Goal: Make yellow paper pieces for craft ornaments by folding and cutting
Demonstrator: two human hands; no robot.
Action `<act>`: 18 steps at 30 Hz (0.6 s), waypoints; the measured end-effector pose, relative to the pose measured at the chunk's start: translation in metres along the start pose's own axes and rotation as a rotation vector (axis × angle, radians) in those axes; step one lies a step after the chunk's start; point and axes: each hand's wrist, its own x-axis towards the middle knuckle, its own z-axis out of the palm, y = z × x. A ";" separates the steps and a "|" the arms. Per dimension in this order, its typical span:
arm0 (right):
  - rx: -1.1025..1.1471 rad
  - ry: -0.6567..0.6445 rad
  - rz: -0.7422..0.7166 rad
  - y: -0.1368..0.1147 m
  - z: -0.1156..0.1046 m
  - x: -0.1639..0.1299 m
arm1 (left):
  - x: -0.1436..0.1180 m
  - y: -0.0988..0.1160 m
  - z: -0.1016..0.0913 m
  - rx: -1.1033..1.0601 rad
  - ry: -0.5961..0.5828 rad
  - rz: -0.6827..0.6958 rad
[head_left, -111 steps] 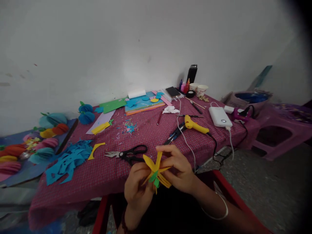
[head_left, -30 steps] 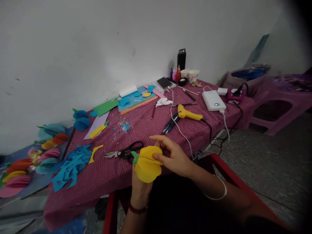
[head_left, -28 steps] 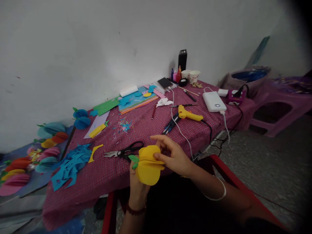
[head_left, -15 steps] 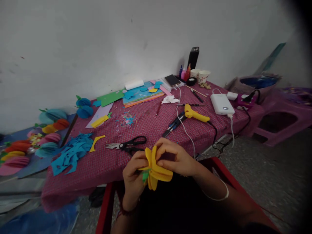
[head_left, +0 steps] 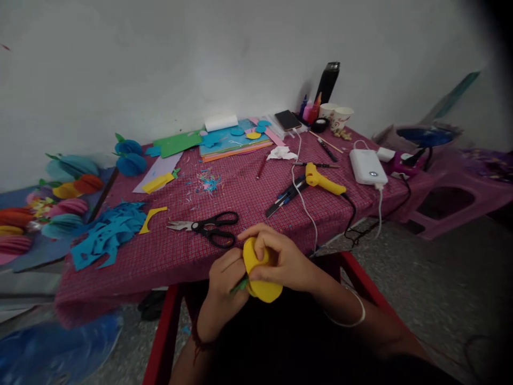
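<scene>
A yellow folded-paper fruit (head_left: 258,278) with a small green leaf (head_left: 239,286) is held between both hands just below the near edge of the table. My left hand (head_left: 222,294) grips it from the left and underneath. My right hand (head_left: 282,259) curls over its top and right side, fingers pressed on the folded layers. Black-handled scissors (head_left: 208,227) lie on the red checked tablecloth (head_left: 248,198) just beyond my hands.
A yellow glue gun (head_left: 320,181) with a black cord, pens, a white power bank (head_left: 364,166) and cables lie to the right. Coloured paper sheets (head_left: 234,141), blue paper scraps (head_left: 106,235), finished paper fruits (head_left: 64,192), cups and a black flask (head_left: 327,83) stand farther off. A pink stool (head_left: 457,200) is at right.
The paper fruit was fanned open between my hands; now its layers are pressed together under my right hand. My view has dropped toward the table.
</scene>
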 end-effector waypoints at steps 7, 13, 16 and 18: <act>0.095 0.087 -0.006 0.013 -0.008 0.001 | 0.007 -0.003 -0.004 -0.236 0.033 -0.347; 0.215 0.082 -0.050 0.014 -0.010 -0.002 | -0.002 -0.007 -0.001 -0.359 0.141 -0.506; 0.349 0.036 -0.032 0.016 -0.006 -0.001 | -0.001 -0.006 0.001 -0.411 0.139 -0.493; 0.430 0.035 -0.009 0.016 -0.004 0.000 | 0.001 -0.005 0.001 -0.414 0.151 -0.456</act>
